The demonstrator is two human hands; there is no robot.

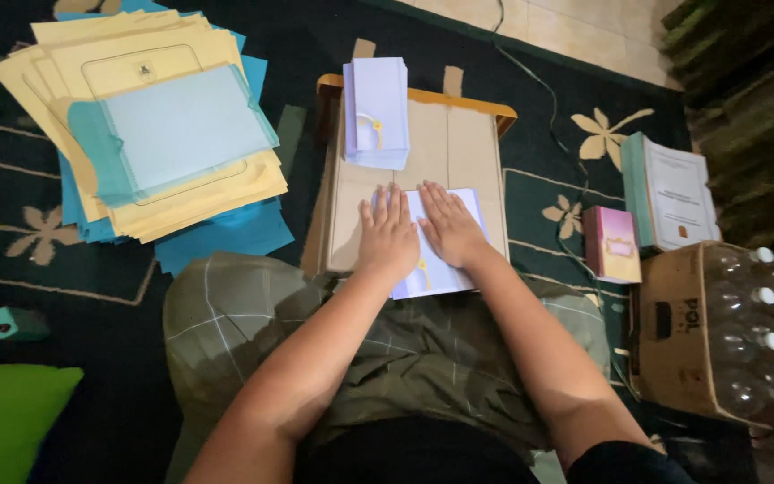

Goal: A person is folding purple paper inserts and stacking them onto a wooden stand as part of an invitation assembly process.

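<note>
Lap: you sit on the floor, plaid shorts [253, 314] over your knees, forearms stretched forward.
Left hand: your left hand [387, 235] lies flat, fingers straight and together, palm down on the pale lilac sheet [445, 269]; it grips nothing.
Right hand: your right hand [450, 224] lies flat just beside the left, palm down on the same sheet, released as well.
Sheet: the lilac sheet rests at the near end of the low table [459, 148], its near edge hanging toward your lap; a small yellow mark shows between your wrists.
Table: its top is brown card with a wooden rim at the far end.
Stack: a pile of lilac sheets [376, 112] sits at the table's far left end, well apart from your hands.
Left side: a heap of yellow and blue folders [150, 125] lies on the dark patterned carpet [91, 296]; a green cushion [6, 412] is at the near corner.
Right side: a cardboard box of clear bottles [727, 332], a small pink booklet [613, 244] and a white book [678, 193] beyond it.
</note>
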